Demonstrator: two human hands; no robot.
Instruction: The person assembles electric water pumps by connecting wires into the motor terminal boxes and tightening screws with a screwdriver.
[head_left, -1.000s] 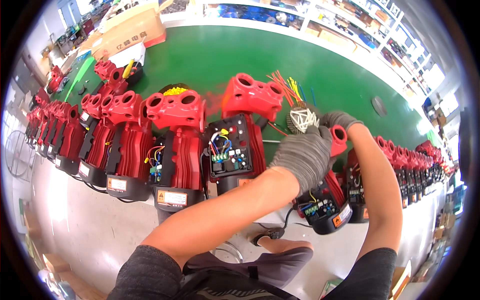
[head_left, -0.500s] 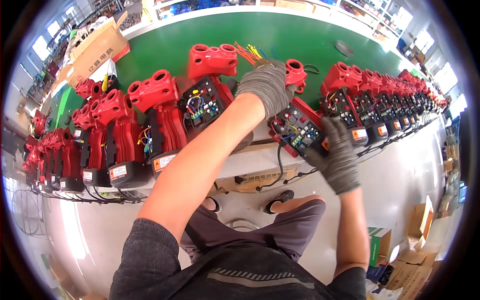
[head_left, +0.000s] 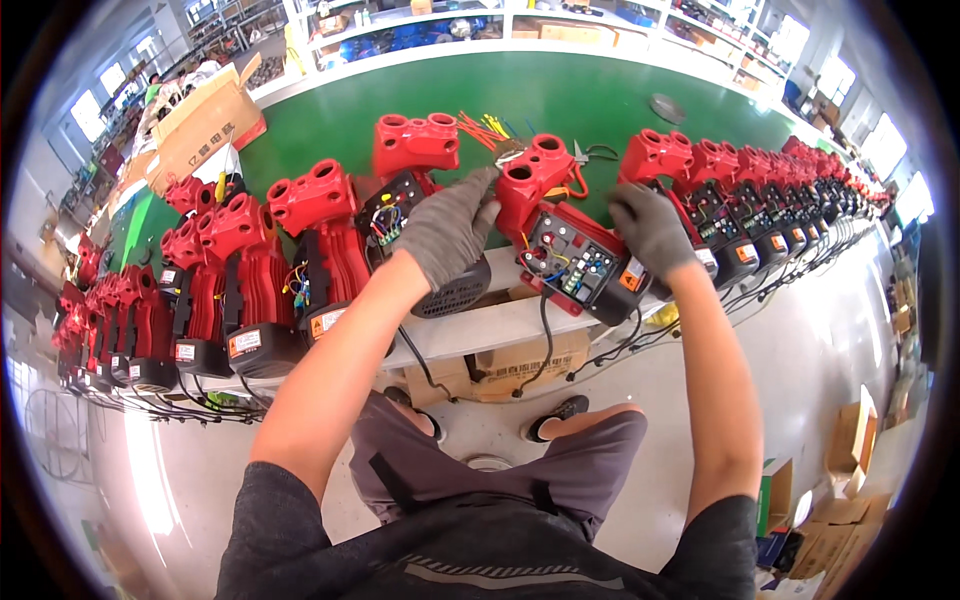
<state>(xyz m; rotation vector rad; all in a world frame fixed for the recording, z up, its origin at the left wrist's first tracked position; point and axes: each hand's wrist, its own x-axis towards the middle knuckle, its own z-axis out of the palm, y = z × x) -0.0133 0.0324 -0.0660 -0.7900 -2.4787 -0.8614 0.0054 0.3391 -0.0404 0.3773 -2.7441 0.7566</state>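
Red unit, circuit box open, lying between my two gloved hands.
Red unit [head_left: 533, 185] is my reference: on the near side of the green tabletop [head_left: 560, 85], set askew, two-holed head pointing away from me, board [head_left: 572, 262] facing up. My left hand [head_left: 447, 228] is just left of its head, fingers bent; cannot tell whether they touch or grip it. My right hand [head_left: 652, 232] is just right of its board, fingers curled; cannot tell if anything is held. Beyond the head, slightly right: a red-handled tool [head_left: 580, 185]. Beyond it, slightly left: loose red and yellow wires [head_left: 482, 128]. Left of the unit, another red unit [head_left: 414, 148]; right, a row of similar units [head_left: 715, 165]. Black cable [head_left: 548, 345] hangs on its near side.
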